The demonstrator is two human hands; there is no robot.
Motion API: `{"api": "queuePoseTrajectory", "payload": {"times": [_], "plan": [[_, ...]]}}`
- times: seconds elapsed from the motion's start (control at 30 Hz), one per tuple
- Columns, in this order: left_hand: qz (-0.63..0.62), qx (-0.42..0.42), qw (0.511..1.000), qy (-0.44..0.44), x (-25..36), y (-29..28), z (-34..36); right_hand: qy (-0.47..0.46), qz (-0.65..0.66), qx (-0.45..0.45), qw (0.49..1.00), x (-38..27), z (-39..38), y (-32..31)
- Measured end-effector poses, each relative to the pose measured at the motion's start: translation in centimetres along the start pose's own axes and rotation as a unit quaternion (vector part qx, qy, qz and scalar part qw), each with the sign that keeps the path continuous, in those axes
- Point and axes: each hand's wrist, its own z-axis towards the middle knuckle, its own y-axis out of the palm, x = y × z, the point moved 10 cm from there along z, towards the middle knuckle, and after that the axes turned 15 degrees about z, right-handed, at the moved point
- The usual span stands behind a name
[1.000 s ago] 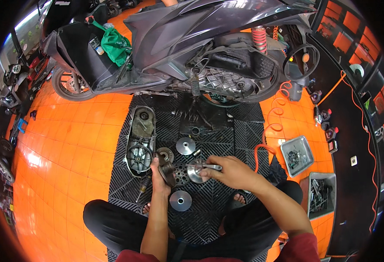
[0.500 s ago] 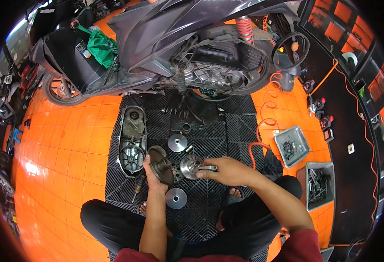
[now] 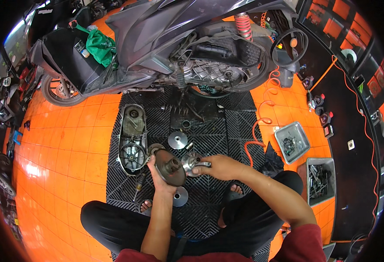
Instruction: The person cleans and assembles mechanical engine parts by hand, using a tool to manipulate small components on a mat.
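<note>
I sit cross-legged on a black grid mat (image 3: 209, 131) beside a dark scooter (image 3: 170, 39). My left hand (image 3: 160, 178) grips a round brown pulley disc with a hub (image 3: 170, 167), tilted up in front of me. My right hand (image 3: 220, 167) holds a smaller silver metal part (image 3: 192, 162) pressed against the disc's right side. A shiny round plate (image 3: 180, 196) lies on the mat just below my hands. Another silver disc (image 3: 177, 140) lies on the mat a little beyond them.
A grey engine side cover (image 3: 132, 139) lies on the mat to the left. An orange coiled air hose (image 3: 261, 118) runs along the right. Two metal trays of small parts (image 3: 292, 142) (image 3: 318, 179) sit on the orange tiled floor at right. A screwdriver (image 3: 138, 185) lies beside my left knee.
The view has tilted down slightly. My left hand has lifted the brown pulley disc up off the mat, and my right hand has brought the silver part against it.
</note>
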Motion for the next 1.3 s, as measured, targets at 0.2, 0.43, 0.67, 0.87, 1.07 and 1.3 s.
{"api": "queuePoseTrajectory", "payload": {"times": [0.2, 0.43, 0.67, 0.87, 1.07, 1.3], "plan": [[0.014, -0.013, 0.998, -0.053, -1.5, 1.4, -0.8, 0.031, 0.01, 0.035, 0.999, 1.4, 0.9, -1.5], [0.05, -0.091, 0.993, -0.052, -3.4, 2.1, 0.1, -0.04, 0.235, -0.069, 0.969, -1.4, 1.0, -0.4], [0.073, -0.072, 0.994, -0.028, -2.2, 2.4, -0.5, -0.023, 0.114, 0.076, 0.99, -1.4, 1.0, -3.5], [0.064, -0.067, 0.996, -0.02, -1.9, 1.7, -0.2, -0.036, 0.19, -0.007, 0.981, -1.7, 0.7, -0.9], [0.09, -0.06, 0.994, -0.003, -1.0, 1.8, -0.4, -0.008, 0.165, -0.122, 0.979, -1.2, 0.4, 1.0], [0.057, -0.065, 0.996, -0.016, -1.3, 1.7, -0.4, 0.031, 0.116, -0.141, 0.983, -1.6, -0.6, 1.5]]}}
